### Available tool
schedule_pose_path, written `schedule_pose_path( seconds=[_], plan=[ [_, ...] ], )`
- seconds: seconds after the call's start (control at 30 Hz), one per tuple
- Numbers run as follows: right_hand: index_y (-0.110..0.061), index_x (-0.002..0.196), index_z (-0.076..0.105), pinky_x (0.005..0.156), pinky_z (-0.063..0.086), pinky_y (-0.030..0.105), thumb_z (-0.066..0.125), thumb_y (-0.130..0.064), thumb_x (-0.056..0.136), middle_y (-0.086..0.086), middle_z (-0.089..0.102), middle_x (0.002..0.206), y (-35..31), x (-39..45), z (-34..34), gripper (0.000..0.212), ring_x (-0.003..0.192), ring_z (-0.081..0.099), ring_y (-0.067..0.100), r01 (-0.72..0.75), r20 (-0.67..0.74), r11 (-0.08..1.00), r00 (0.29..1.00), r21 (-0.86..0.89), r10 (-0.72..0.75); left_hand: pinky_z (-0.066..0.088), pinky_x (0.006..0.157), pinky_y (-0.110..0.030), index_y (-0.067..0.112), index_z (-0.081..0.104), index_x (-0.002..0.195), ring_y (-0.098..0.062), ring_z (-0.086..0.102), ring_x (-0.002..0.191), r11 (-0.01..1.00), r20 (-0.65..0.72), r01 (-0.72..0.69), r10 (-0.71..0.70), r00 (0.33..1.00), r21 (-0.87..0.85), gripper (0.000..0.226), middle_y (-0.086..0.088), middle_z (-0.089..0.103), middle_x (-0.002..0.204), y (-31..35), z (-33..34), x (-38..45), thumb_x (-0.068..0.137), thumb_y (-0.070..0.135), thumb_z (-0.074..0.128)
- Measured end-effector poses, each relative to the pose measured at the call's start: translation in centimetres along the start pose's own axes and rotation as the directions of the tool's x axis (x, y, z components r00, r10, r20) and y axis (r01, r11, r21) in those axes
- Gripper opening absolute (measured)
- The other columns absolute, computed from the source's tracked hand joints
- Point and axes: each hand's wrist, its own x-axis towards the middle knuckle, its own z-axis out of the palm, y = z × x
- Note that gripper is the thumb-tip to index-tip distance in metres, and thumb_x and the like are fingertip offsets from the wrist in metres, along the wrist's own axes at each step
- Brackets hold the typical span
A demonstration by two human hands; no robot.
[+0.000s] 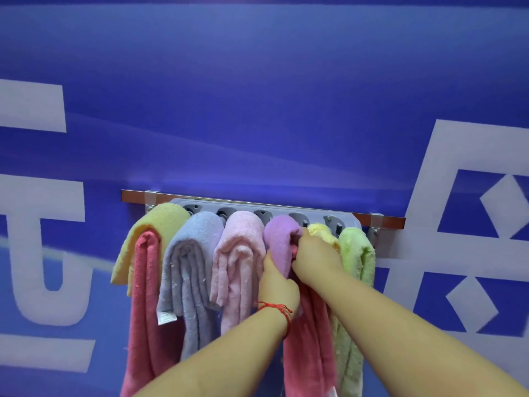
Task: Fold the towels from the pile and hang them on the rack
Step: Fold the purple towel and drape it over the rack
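Note:
A grey rack [266, 209] with several arms is fixed to a brown rail on the blue wall. Towels hang over its arms: yellow [148, 233] over a red one [143, 296] at the left, then grey-blue [189, 262], pink [240, 253], lilac [282, 239], pale yellow [323, 233] and green [357, 253]. A second red towel [306, 353] hangs below the lilac one. My left hand [276, 285] grips the lilac towel from below. My right hand [313, 255] pinches its right side near the rack arm.
The blue wall [257, 110] carries large white shapes left and right. Silver brackets [150, 197] hold the rail ends. A red string bracelet [279, 309] is on my left wrist.

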Motion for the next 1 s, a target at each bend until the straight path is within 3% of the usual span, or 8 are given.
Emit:
schedule_pose_path(
  seconds=[0.1, 0.23, 0.4, 0.5, 0.57, 0.7, 0.9, 1.0],
  plan=[
    [-0.012, 0.129, 0.038, 0.071, 0.039, 0.029, 0.051, -0.027, 0.088, 0.009, 0.057, 0.117, 0.0, -0.9, 0.0, 0.045, 0.106, 0.058, 0.03, 0.036, -0.009, 0.998, 0.999, 0.044, -0.035, 0.025, 0.113, -0.032, 0.023, 0.038, 0.138, -0.015, 0.037, 0.132, 0.966, -0.162, 0.026, 0.016, 0.987, 0.256, 0.06, -0.002, 0.044, 0.142, -0.7, -0.7, 1.1, 0.081, 0.006, 0.044],
    [-0.02, 0.114, 0.05, 0.072, 0.044, 0.03, 0.054, -0.04, 0.079, 0.001, 0.063, 0.101, 0.3, -1.9, -0.8, 0.041, 0.097, 0.059, 0.026, 0.099, -0.088, 0.985, 0.992, 0.145, -0.087, 0.026, 0.112, -0.029, 0.006, 0.039, 0.139, -0.021, 0.038, 0.133, 0.922, 0.001, -0.118, 0.126, 0.992, 0.368, 0.064, -0.009, 0.044, 0.141, 0.7, -2.4, -1.4, 0.075, 0.006, 0.05],
    [-0.026, 0.133, 0.047, 0.086, 0.048, 0.035, 0.051, -0.031, 0.086, 0.001, 0.061, 0.121, 0.6, -1.1, -2.9, 0.048, 0.106, 0.056, 0.025, 0.215, -0.125, 0.968, 0.972, 0.131, -0.199, 0.039, 0.103, -0.035, 0.014, 0.039, 0.136, -0.024, 0.044, 0.126, 0.863, 0.12, -0.154, 0.109, 0.987, 0.481, 0.08, -0.008, 0.049, 0.136, 0.9, -3.9, -0.9, 0.058, 0.03, 0.041],
    [-0.025, 0.135, 0.045, 0.087, 0.047, 0.037, 0.049, -0.023, 0.086, 0.004, 0.061, 0.122, 0.9, -0.4, -2.7, 0.049, 0.112, 0.054, 0.028, 0.21, -0.074, 0.977, 0.976, 0.039, -0.206, 0.045, 0.087, -0.032, 0.009, 0.053, 0.114, -0.031, 0.055, 0.111, 0.667, 0.194, -0.202, 0.088, 0.977, 0.718, 0.044, -0.015, 0.06, 0.118, 4.2, -5.7, -1.0, 0.076, 0.03, 0.046],
    [-0.024, 0.132, 0.047, 0.085, 0.047, 0.036, 0.05, -0.021, 0.085, 0.004, 0.06, 0.122, 0.9, -0.1, -2.2, 0.047, 0.113, 0.053, 0.029, 0.178, -0.097, 0.984, 0.98, 0.025, -0.175, 0.041, 0.076, -0.03, 0.01, 0.052, 0.112, -0.03, 0.059, 0.106, 0.517, 0.151, -0.237, 0.203, 0.967, 0.822, 0.033, -0.012, 0.063, 0.113, 6.5, -6.5, -1.2, 0.085, 0.029, 0.047],
    [-0.02, 0.125, 0.048, 0.074, 0.04, 0.031, 0.05, -0.021, 0.084, 0.004, 0.061, 0.115, 0.4, 0.2, -1.3, 0.041, 0.11, 0.054, 0.028, 0.115, -0.145, 0.992, 0.982, -0.055, -0.122, 0.04, 0.076, -0.033, 0.013, 0.046, 0.112, -0.029, 0.057, 0.103, 0.389, 0.147, -0.309, 0.394, 0.907, 0.868, 0.031, -0.008, 0.057, 0.113, 8.5, -6.7, -0.9, 0.09, 0.035, 0.042],
    [-0.015, 0.12, 0.049, 0.076, 0.038, 0.032, 0.045, -0.011, 0.087, 0.006, 0.058, 0.117, 0.1, 0.6, -1.9, 0.034, 0.108, 0.055, 0.028, 0.144, -0.145, 0.976, 0.975, -0.164, -0.168, 0.029, 0.071, -0.031, 0.014, 0.055, 0.111, -0.027, 0.055, 0.105, 0.218, 0.237, -0.333, 0.374, 0.897, 0.917, 0.026, -0.008, 0.06, 0.114, 9.5, -7.2, -0.2, 0.09, 0.024, 0.043],
    [-0.017, 0.115, 0.054, 0.069, 0.034, 0.031, 0.046, -0.012, 0.086, 0.006, 0.056, 0.114, 0.1, 1.0, -2.7, 0.031, 0.106, 0.055, 0.028, 0.154, -0.171, 0.986, 0.971, -0.07, -0.164, 0.033, 0.071, -0.03, 0.015, 0.057, 0.11, -0.029, 0.058, 0.102, 0.249, 0.244, -0.356, 0.389, 0.888, 0.901, 0.029, -0.008, 0.064, 0.112, 9.6, -7.3, -0.1, 0.092, 0.032, 0.041]
  ],
)
